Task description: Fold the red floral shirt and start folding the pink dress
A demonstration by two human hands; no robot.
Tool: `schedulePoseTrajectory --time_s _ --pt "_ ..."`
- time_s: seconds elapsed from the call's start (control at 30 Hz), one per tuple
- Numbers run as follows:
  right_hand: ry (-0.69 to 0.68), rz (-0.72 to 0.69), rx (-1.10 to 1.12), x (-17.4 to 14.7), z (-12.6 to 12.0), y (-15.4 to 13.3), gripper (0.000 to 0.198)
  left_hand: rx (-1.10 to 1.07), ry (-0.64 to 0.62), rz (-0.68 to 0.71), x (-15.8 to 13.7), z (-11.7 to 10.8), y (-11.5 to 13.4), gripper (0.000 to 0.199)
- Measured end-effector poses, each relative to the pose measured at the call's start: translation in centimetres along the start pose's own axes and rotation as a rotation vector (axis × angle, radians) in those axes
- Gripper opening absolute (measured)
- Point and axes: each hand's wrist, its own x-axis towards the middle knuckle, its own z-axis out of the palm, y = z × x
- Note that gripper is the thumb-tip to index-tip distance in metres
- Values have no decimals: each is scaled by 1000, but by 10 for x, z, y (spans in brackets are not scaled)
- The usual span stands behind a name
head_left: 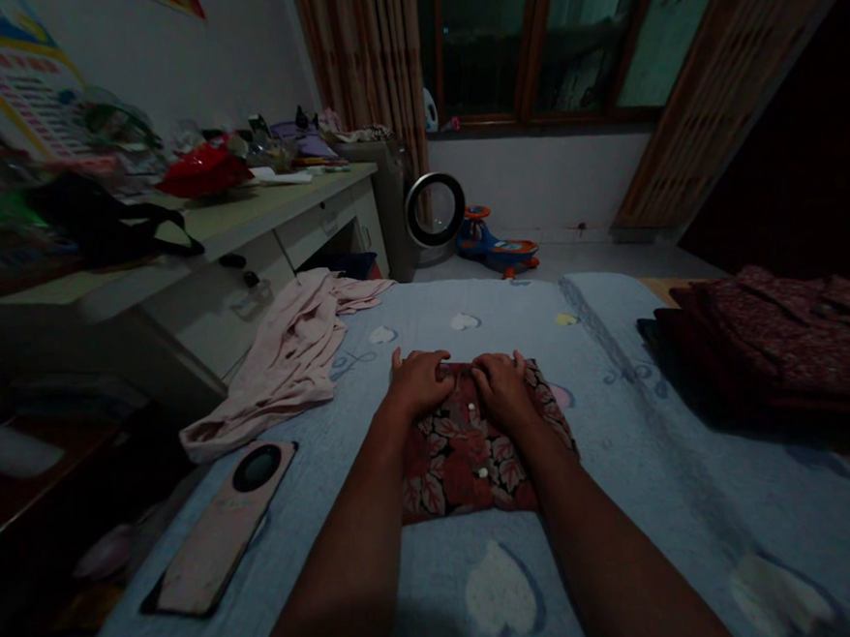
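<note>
A red and black floral shirt (454,472) with pale buttons down its middle lies folded flat on the light blue bed sheet (629,527). My left hand (422,381) grips its far edge, left of the button line. On the other side of the buttons, my right hand (504,387) holds the same edge with fingers curled over it. Both thumbs point inward. The fingertips under the cloth are partly hidden. My forearms cover the shirt's left and right sides in part.
A phone (226,536) lies face down at the left, beside a crumpled pink garment (288,343). A stack of dark red folded clothes (791,341) sits at the right. Beyond the bed are a cluttered desk (229,225), a washing machine's open door (435,211) and a ride-on toy (497,250).
</note>
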Motion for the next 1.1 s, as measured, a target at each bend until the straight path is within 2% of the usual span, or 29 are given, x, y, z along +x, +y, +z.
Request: schedulePoseTrajectory --time_s 0.17,0.23,0.33,0.43,0.5,0.57,0.63,0.7,0.77,0.87,1.0,1.1 --pt "24 2 -53 0 2 1 19 -18 -24 -9 -1 -14 -18 20" --pt "31 15 -84 1 3 1 19 -33 -42 -22 0 -16 -23 22" --pt "24 38 -139 2 4 0 18 -5 -24 -127 0 -16 -25 29" --pt "8 57 -183 3 5 -2 17 132 110 -203 -2 -17 -16 31" --pt "1 67 -196 3 5 -3 17 217 236 -181 -4 -18 -3 30" --pt "1 74 -198 3 4 -3 16 222 278 -122 -5 -18 14 24" --pt "3 74 -200 3 4 -2 16 158 187 -32 -7 -15 31 17" --pt "3 67 -206 3 5 0 16 91 43 54 -12 -8 46 21" --pt "1 66 -208 3 6 2 16 72 -41 111 -21 4 55 28" --pt "40 80 -185 4 8 4 20 126 -24 129 -37 24 57 41" --pt "197 91 -138 3 1 2 34 208 -19 90 -50 44 49 57" --pt "164 86 -171 0 -7 0 29 226 5 47 -51 50 47 60"
